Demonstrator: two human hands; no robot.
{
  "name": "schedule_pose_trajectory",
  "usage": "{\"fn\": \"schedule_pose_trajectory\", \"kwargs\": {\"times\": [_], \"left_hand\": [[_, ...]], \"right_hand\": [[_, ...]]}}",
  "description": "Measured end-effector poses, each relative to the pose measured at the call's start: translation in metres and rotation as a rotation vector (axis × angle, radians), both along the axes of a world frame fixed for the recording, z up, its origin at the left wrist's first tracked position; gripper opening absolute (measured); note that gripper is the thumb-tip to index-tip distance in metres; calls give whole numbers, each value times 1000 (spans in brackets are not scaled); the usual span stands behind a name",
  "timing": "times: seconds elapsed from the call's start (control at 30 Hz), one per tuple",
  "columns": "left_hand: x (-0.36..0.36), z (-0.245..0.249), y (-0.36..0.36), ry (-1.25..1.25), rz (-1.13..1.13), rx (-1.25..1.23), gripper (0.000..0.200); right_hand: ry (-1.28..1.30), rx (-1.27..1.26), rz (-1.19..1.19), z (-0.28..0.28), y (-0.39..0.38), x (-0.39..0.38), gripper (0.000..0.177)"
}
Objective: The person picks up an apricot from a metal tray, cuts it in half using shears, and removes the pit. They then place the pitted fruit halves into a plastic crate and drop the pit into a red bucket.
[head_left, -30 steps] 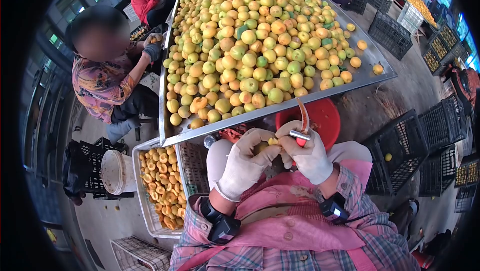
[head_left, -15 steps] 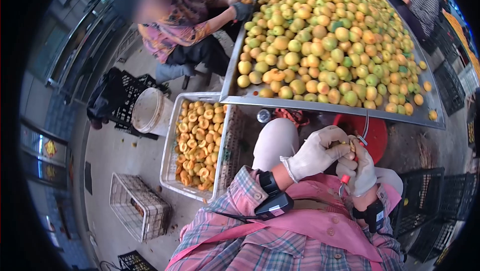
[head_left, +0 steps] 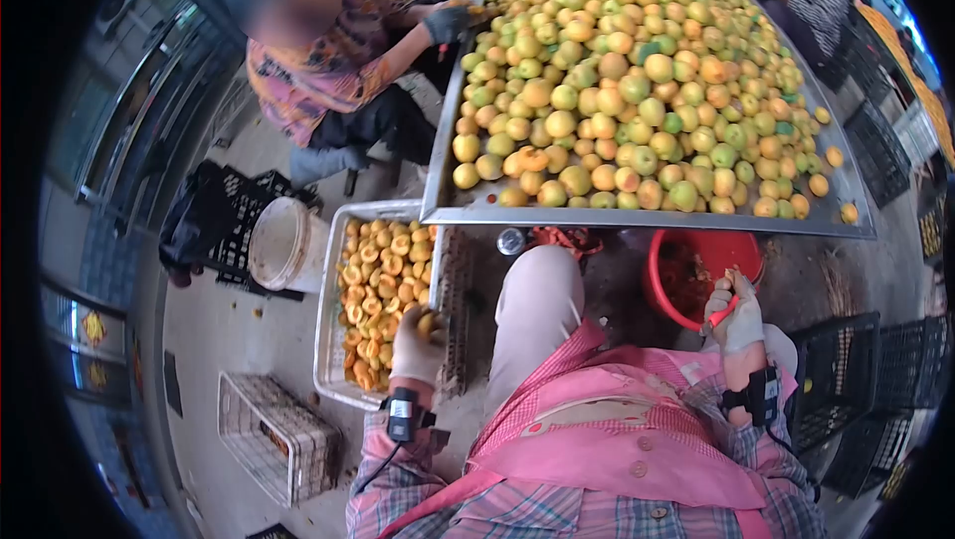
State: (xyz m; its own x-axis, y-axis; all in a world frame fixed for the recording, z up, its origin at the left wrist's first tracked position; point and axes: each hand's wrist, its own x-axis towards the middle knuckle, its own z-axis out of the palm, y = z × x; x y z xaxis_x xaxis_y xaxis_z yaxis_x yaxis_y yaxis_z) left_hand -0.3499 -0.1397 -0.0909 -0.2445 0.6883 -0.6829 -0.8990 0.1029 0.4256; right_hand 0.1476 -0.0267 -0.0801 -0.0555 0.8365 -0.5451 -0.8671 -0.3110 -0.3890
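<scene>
My left hand [head_left: 418, 354], in a pale glove, is closed around an apricot [head_left: 427, 324] at the right side of a white crate [head_left: 325, 340]. Pitted apricot halves [head_left: 383, 275] fill much of that crate. Over on the right, my gloved right hand [head_left: 738, 320] grips a red-handled tool [head_left: 722, 312]; the tool's working end is not clear. A small brownish bit [head_left: 733, 273] shows at its fingertips. Just beyond this hand stands a red bucket [head_left: 657, 275] with scraps inside.
A metal-edged table [head_left: 637, 222] carries a large heap of whole apricots [head_left: 617, 91]. Across to the left sits a person [head_left: 318, 82] with gloved hands at the table. A white bucket [head_left: 284, 241], another crate [head_left: 274, 440] and black crates [head_left: 836, 370] stand on the floor.
My hands, together over my lap before, have separated. The left has swung left to the crate with the apricot; the right has turned and stays near the red bucket with the tool.
</scene>
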Motion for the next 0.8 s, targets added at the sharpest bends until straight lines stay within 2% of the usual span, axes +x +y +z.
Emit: {"fn": "schedule_pose_trajectory", "kwargs": {"times": [0.1, 0.17, 0.2, 0.27, 0.3, 0.33, 0.5, 0.57, 0.7, 0.73, 0.77, 0.8], "left_hand": [[-31, -16, -26, -106, 240, -146, 17], [-58, -63, -53, -113, 301, -36, 19], [-60, -74, -64, -35, 282, 7, 21], [-64, -72, -76, -103, 388, -51, 26], [-58, -66, -79, -124, 431, -105, 28], [-68, -82, -85, -159, 467, -102, 33], [-71, -89, -105, -134, 459, 8, 40], [-71, -85, -106, -50, 472, -72, 36], [-80, -102, -119, 114, 455, -48, 44], [-79, -107, -129, 412, 279, 44, 45], [-87, -111, -130, 209, 394, -79, 45], [-91, -109, -129, 125, 461, -136, 44]], "right_hand": [[-67, -63, -87, -2, 5, 7, 17], [-70, -50, -85, -16, 6, 19, 19], [-37, -60, -45, -31, 9, 32, 19], [-8, -81, 21, -47, 9, 35, 19], [-89, -107, -1, -47, 6, 37, 20], [-172, -127, -33, -47, 3, 39, 20], [-116, -150, -5, -54, -1, 50, 23], [-108, -152, -44, -56, -2, 54, 22], [-110, -154, 1, -64, -8, 60, 21], [-82, -189, -12, -61, -8, 57, 21], [-89, -192, -18, -59, -9, 53, 21], [-136, -201, -45, -55, -9, 48, 22]]}}
